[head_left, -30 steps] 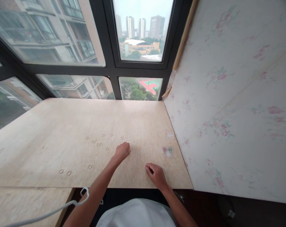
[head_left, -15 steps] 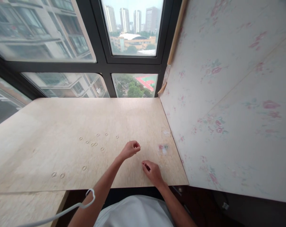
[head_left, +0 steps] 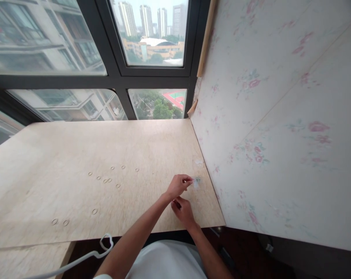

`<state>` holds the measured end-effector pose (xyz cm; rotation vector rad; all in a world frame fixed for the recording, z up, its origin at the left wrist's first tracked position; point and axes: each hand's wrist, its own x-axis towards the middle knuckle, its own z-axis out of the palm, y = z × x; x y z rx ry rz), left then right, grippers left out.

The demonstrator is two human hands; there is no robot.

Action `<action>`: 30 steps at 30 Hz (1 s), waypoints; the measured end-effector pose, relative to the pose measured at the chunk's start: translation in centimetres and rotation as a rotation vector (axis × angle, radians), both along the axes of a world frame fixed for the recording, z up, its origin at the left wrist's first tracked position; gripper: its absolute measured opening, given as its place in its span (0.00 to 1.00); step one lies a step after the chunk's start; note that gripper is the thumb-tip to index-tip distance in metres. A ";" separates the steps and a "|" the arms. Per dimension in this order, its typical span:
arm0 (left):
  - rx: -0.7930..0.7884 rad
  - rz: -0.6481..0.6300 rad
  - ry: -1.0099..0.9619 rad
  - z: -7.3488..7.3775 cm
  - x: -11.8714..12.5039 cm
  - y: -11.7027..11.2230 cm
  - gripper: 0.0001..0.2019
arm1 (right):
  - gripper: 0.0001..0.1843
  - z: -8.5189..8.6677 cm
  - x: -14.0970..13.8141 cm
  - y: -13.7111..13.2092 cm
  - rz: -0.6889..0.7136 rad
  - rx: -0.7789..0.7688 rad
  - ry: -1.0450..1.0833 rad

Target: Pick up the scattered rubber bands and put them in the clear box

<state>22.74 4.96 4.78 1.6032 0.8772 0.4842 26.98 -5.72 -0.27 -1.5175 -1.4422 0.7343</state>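
Note:
My left hand (head_left: 178, 185) reaches across to the right, its fingers pinched at a small clear packet (head_left: 197, 181) with red and green marks lying on the light wooden tabletop (head_left: 76, 155) near the wall. What it pinches is too small to make out. My right hand (head_left: 183, 211) rests on the tabletop just below the left, curled closed around a thin dark object that I cannot name. Several small rings (head_left: 107, 180) lie scattered on the tabletop to the left, and three more rings (head_left: 65, 222) sit nearer the front edge.
A floral-papered wall (head_left: 279, 128) rises along the tabletop's right side. Dark-framed windows (head_left: 120, 81) stand behind the table. A second clear packet (head_left: 197, 161) lies near the wall. A white cable with a loop (head_left: 104, 244) hangs at the front left edge.
My left hand has moved right from the rings, past the middle of the table, to the clear packet. My right hand has shifted slightly left. The view has drifted to the right.

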 end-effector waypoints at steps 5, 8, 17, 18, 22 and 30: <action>0.061 0.012 0.025 0.2 0.6 -0.1 0.09 | 0.12 -0.3 0.1 0.0 -0.006 0.005 0.001; 0.106 0.000 0.054 0.4 0.8 -0.1 0.10 | 0.12 -0.5 0.1 0.0 -0.005 0.008 -0.003; 0.128 0.124 0.065 -0.5 -2.6 0.1 0.13 | 0.12 -0.2 0.1 -0.2 0.000 -0.017 0.035; 0.133 0.155 0.073 -0.9 -3.4 0.2 0.12 | 0.12 -0.1 0.1 -0.2 0.004 -0.025 0.045; 0.232 0.324 0.129 -2.4 -7.4 0.2 0.12 | 0.12 -0.1 0.1 -0.3 0.021 -0.042 0.037; 0.339 0.663 0.181 -3.6 -14.8 -2.5 0.13 | 0.14 -0.3 0.1 0.3 0.039 -0.108 0.020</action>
